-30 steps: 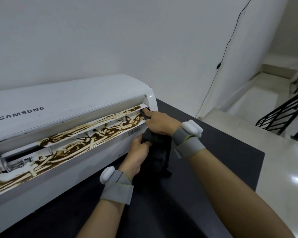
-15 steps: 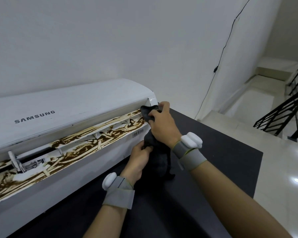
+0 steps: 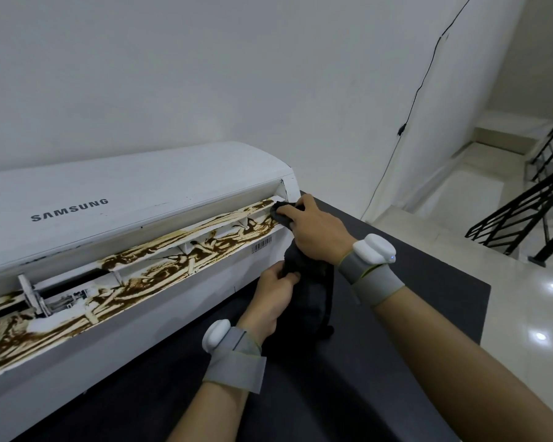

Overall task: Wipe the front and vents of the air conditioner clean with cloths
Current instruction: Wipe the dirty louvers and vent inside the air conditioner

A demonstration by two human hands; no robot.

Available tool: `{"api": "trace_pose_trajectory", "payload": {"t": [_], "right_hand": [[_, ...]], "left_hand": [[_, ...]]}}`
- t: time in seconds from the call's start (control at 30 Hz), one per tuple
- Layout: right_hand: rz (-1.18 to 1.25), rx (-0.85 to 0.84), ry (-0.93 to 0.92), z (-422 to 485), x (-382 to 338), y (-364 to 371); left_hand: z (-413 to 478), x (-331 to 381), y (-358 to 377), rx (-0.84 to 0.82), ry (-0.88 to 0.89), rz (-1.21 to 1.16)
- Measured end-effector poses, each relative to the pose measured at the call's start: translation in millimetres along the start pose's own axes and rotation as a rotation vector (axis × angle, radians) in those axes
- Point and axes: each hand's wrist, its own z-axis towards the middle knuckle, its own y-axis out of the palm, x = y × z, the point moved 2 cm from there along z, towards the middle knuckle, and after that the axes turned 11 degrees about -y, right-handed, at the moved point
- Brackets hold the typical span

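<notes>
Head view: over the last second the right hand (image 3: 316,231) goes from poking a bare finger into the right end of the vent (image 3: 173,260) to bringing a wad of the dark cloth (image 3: 310,288) up onto that spot. That means wiping is starting at the vent's right corner, just right of the frame's centre. The brown grime (image 3: 141,279) along the rest of the vent, running down to the lower left edge, looks unchanged, so I judge the task barely begun. The right hand curls its fingers over the wad and presses it against the vent end. The left hand (image 3: 273,293), just below, grips the hanging tail of the same cloth between thumb and curled fingers. The air conditioner (image 3: 134,199) lies on the dark bench (image 3: 396,282), filling the left half of the frame.
</notes>
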Motion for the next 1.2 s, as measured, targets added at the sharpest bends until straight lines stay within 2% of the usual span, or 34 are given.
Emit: {"api": "trace_pose_trajectory", "payload": {"t": [0.27,0.53,0.63,0.8,0.97,1.1,1.2], "right_hand": [[0.156,-0.094,0.113,7.6,-4.3,-2.0],[0.159,-0.073,0.28,21.6,-18.3,7.8],[0.118,-0.13,0.329,26.9,-21.8,10.5],[0.105,-0.268,0.23,19.1,-6.3,-0.6],[0.17,-0.339,0.16,21.2,-1.3,-2.1],[0.227,-0.303,0.157,17.2,4.2,-0.1],[0.152,-0.225,0.153,12.0,0.9,8.4]], "left_hand": [[-2.1,0.9,-0.1,0.005,0.034,-0.023],[-1.9,1.9,-0.5,0.058,0.014,-0.01],[-2.5,4.9,-1.8,0.066,0.024,0.0],[-7.8,11.7,-7.3,0.079,0.045,0.034],[-12.6,15.9,-11.0,0.061,0.05,0.095],[-13.0,12.4,-8.1,0.068,0.035,0.116],[-14.7,9.7,-3.5,0.058,0.034,0.116]]}}
